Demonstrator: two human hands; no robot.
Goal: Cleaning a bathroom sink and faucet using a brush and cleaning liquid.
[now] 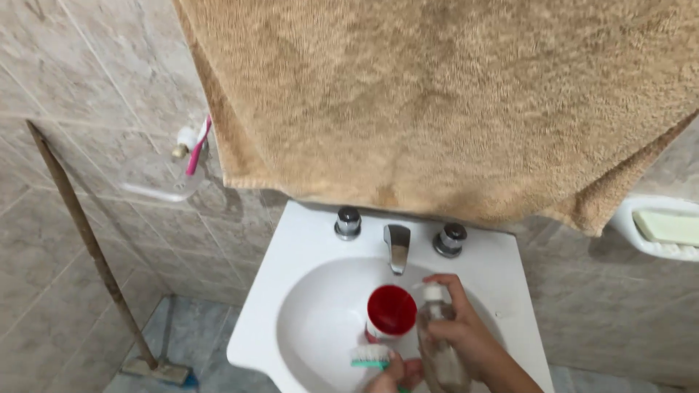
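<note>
We look down at a tiled bathroom wall with a tan towel (444,102) hanging across the top, and below it a white sink (291,255). At the sink's twelve o'clock stands the metal tap (397,247), with one knob (348,222) at its nine o'clock and another knob (451,239) at its three o'clock. Inside the basin sits a red cup (392,311). Our right hand (459,324) is closed around a clear bottle (440,349) with a white cap, held just at the cup's three o'clock. Our left hand (393,377), at the picture's six o'clock, grips a toothbrush (370,356) whose white bristles and green head lie just below the cup. The two hands are close together. At nine o'clock on the wall a clear holder (156,182) carries a pink toothbrush (197,148); a wooden pole (87,240) leans beside it. At three o'clock a white soap dish (633,225) holds a pale bar (668,227).
</note>
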